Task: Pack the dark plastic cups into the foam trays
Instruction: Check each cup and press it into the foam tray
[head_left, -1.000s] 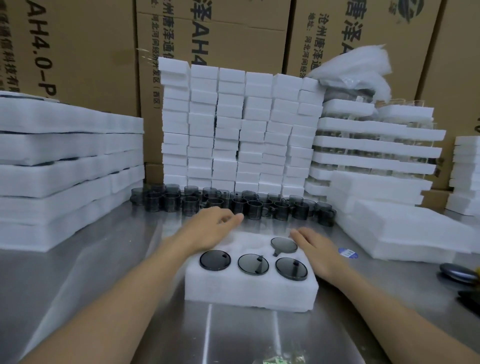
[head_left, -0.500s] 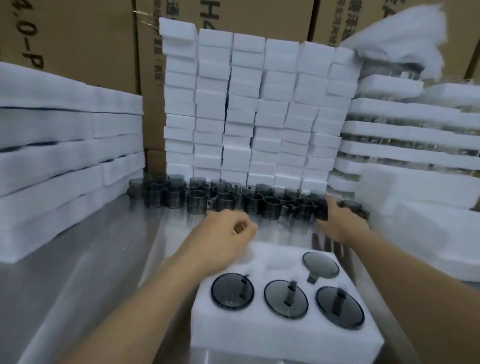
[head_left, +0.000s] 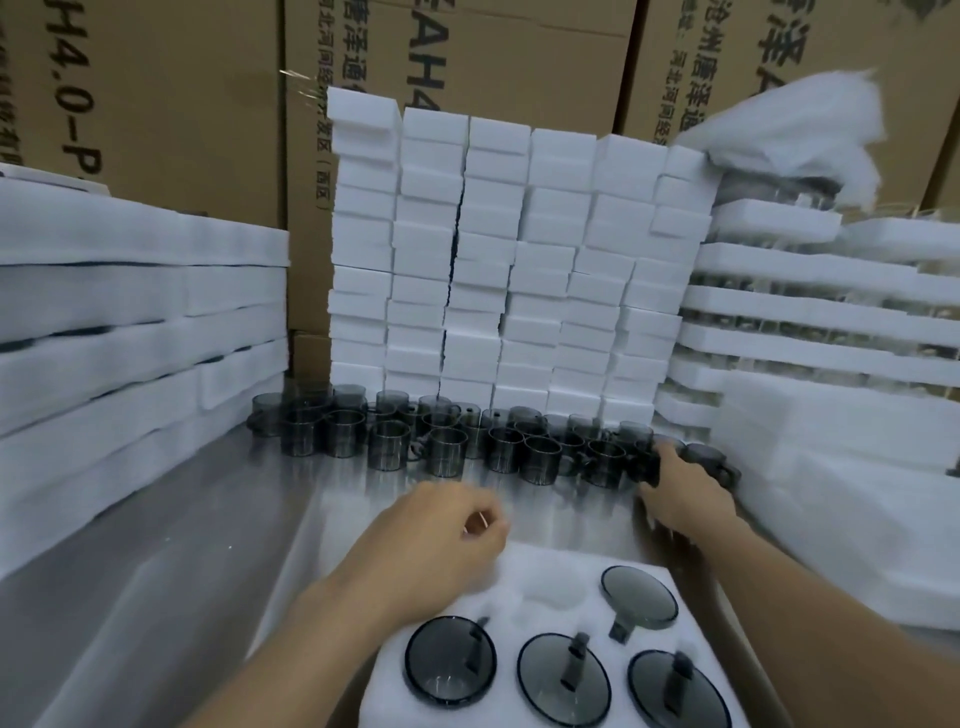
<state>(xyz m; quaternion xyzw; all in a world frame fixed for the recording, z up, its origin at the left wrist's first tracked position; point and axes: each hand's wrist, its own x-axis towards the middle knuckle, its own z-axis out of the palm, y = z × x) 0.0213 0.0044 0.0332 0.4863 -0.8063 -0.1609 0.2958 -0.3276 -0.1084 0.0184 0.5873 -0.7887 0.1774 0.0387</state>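
Steel desk carries everything; foam block wall stands well behind the foam tray. Loose cups stand upright behind the tray in a left-to-right row. Tray holds four packed cups upside down, and its back-left pockets are empty. Right hand is behind-right of tray, fingers and thumb closed round the end cup, blurry. Left hand is over tray's back-left corner, fingers curled in, nothing visible inside. It likely blocks that corner pocket.
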